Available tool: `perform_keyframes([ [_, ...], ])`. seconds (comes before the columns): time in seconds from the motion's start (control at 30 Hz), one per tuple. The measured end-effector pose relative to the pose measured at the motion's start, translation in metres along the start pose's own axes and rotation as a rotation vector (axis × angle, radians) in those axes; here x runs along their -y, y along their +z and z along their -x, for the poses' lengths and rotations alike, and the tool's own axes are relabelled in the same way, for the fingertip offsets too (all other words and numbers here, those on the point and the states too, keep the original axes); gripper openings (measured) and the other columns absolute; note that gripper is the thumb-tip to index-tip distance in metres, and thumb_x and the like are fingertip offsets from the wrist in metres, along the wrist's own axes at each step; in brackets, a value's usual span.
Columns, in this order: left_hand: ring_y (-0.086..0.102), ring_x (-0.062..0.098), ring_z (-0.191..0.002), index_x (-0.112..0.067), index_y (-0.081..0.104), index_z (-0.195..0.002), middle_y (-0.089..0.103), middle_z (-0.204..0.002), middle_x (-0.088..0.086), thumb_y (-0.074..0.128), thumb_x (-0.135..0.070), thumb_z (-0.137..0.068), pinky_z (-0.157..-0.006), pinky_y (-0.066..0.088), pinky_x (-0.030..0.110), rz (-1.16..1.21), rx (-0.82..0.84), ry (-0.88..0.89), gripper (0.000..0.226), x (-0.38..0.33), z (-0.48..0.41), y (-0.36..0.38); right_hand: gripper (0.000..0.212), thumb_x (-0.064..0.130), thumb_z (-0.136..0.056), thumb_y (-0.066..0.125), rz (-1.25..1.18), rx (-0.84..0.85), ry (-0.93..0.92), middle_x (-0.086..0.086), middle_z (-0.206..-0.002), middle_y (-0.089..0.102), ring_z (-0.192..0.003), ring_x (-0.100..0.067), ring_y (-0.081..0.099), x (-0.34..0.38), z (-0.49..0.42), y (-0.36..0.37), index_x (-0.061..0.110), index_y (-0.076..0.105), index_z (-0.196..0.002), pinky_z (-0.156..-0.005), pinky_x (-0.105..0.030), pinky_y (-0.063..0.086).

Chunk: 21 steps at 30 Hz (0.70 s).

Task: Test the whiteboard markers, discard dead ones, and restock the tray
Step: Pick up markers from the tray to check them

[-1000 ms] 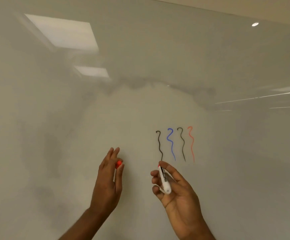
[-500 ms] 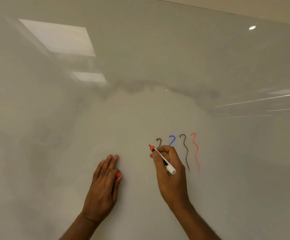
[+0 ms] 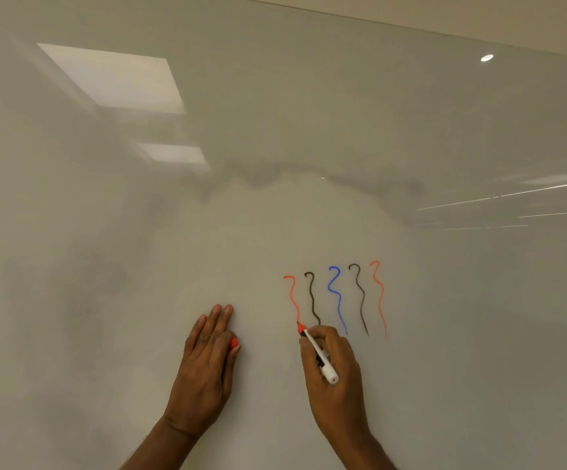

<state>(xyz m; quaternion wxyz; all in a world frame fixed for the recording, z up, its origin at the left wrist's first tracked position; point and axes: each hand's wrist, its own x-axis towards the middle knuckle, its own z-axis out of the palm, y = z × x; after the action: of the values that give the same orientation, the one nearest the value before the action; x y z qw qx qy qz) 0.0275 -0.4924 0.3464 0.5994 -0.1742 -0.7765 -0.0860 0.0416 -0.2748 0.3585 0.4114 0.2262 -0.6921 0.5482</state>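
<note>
Since the earlier frame your right hand (image 3: 336, 378) has travelled down the whiteboard (image 3: 275, 130), and a new red squiggle (image 3: 292, 296) now stands at the left end of the row.

Head view, items:
- Right hand: fingers curled around the red marker (image 3: 317, 354), gripping it in a writing hold. The red tip touches the board at the foot of the new line, and the white barrel slants down to the right.
- Left hand (image 3: 207, 361): fingers straight and together, laid flat on the board well left of the marks. Your thumb pinches the red cap (image 3: 234, 343), which peeks out at that edge.
- Marks, to the right of the new one: black squiggle (image 3: 312, 298), blue squiggle (image 3: 335, 293), second black squiggle (image 3: 360, 296), older red squiggle (image 3: 378, 296).
- Board: glossy, with grey smudging and reflected ceiling lights.
</note>
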Motion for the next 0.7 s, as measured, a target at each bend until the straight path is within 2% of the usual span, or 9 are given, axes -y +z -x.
perform_keyframes([
  [0.07,0.031,0.02,-0.151,0.0,0.052,-0.143,0.041,-0.158,0.009,0.037,-0.026,-0.107,-0.124,0.024,0.043,0.024,0.015,-0.026,0.047,-0.008,-0.003,-0.007,0.005,0.038,-0.095,0.058,0.045,0.062,0.068,0.01,-0.083,0.062,-0.081,-0.011,0.061,-0.002,0.014,-0.009,0.037,0.061,-0.098,-0.07,-0.032,0.054],
  [0.17,0.024,0.007,-0.152,-0.012,0.046,-0.148,0.038,-0.158,-0.001,0.041,-0.028,-0.106,-0.124,0.022,0.033,0.151,0.015,-0.18,0.046,-0.028,0.0,-0.021,0.005,0.029,-0.096,0.063,-0.097,0.096,0.172,0.001,-0.076,0.069,-0.073,-0.02,0.065,0.012,0.032,-0.025,0.028,0.06,-0.091,-0.064,-0.031,0.055],
  [0.23,0.039,0.007,-0.143,-0.02,0.054,-0.144,0.05,-0.149,-0.011,0.044,-0.035,-0.108,-0.117,0.037,0.033,0.305,-0.035,-0.392,0.04,-0.05,0.002,-0.033,0.006,0.019,-0.095,0.064,-0.206,0.087,0.195,0.002,-0.075,0.073,-0.072,-0.015,0.069,0.027,0.042,-0.035,0.021,0.06,-0.091,-0.063,-0.02,0.053],
  [0.3,0.062,0.006,-0.118,-0.027,0.067,-0.125,0.068,-0.125,-0.019,0.05,-0.039,-0.103,-0.1,0.053,0.038,0.485,-0.116,-0.627,0.03,-0.076,0.004,-0.049,0.005,0.015,-0.093,0.066,-0.302,0.118,0.198,0.002,-0.078,0.075,-0.076,-0.012,0.071,0.043,0.052,-0.041,0.019,0.062,-0.093,-0.069,-0.019,0.053],
  [0.37,0.072,0.012,-0.101,-0.019,0.071,-0.112,0.077,-0.107,-0.009,0.05,-0.034,-0.104,-0.096,0.055,0.04,0.803,-0.153,-0.916,0.027,-0.094,-0.001,-0.064,0.007,0.023,-0.091,0.07,-0.393,0.184,0.184,-0.001,-0.088,0.076,-0.084,-0.014,0.071,0.056,0.061,-0.045,0.022,0.067,-0.098,-0.073,-0.019,0.054],
  [0.43,0.074,0.027,-0.101,-0.005,0.065,-0.116,0.077,-0.11,0.009,0.048,-0.026,-0.106,-0.096,0.054,0.046,1.221,-0.158,-1.188,0.028,-0.1,-0.003,-0.073,0.018,0.038,-0.086,0.069,-0.451,0.269,0.155,-0.002,-0.101,0.074,-0.093,-0.016,0.07,0.067,0.069,-0.047,0.031,0.068,-0.102,-0.076,-0.021,0.054],
  [0.5,0.074,0.033,-0.102,-0.003,0.059,-0.115,0.074,-0.115,0.021,0.05,-0.024,-0.105,-0.092,0.055,0.046,1.514,-0.168,-1.355,0.025,-0.104,-0.002,-0.083,0.019,0.039,-0.089,0.065,-0.495,0.363,0.126,-0.001,-0.106,0.073,-0.099,-0.018,0.069,0.075,0.075,-0.048,0.034,0.068,-0.107,-0.08,-0.023,0.054],
  [0.63,0.076,0.032,-0.087,-0.005,0.062,-0.106,0.074,-0.108,0.022,0.055,-0.022,-0.1,-0.07,0.064,0.04,1.731,-0.162,-1.477,0.018,-0.115,0.003,-0.098,0.018,0.036,-0.093,0.061,-0.515,0.49,0.112,0.009,-0.11,0.073,-0.109,-0.011,0.067,0.079,0.084,-0.045,0.037,0.068,-0.11,-0.089,-0.019,0.052],
  [0.7,0.075,0.03,-0.081,-0.005,0.064,-0.105,0.074,-0.1,0.02,0.057,-0.021,-0.099,-0.069,0.064,0.039,1.756,-0.139,-1.477,0.018,-0.121,0.005,-0.103,0.018,0.034,-0.095,0.061,-0.53,0.513,0.122,0.012,-0.113,0.072,-0.113,-0.009,0.065,0.076,0.087,-0.043,0.034,0.069,-0.112,-0.093,-0.017,0.05],
])
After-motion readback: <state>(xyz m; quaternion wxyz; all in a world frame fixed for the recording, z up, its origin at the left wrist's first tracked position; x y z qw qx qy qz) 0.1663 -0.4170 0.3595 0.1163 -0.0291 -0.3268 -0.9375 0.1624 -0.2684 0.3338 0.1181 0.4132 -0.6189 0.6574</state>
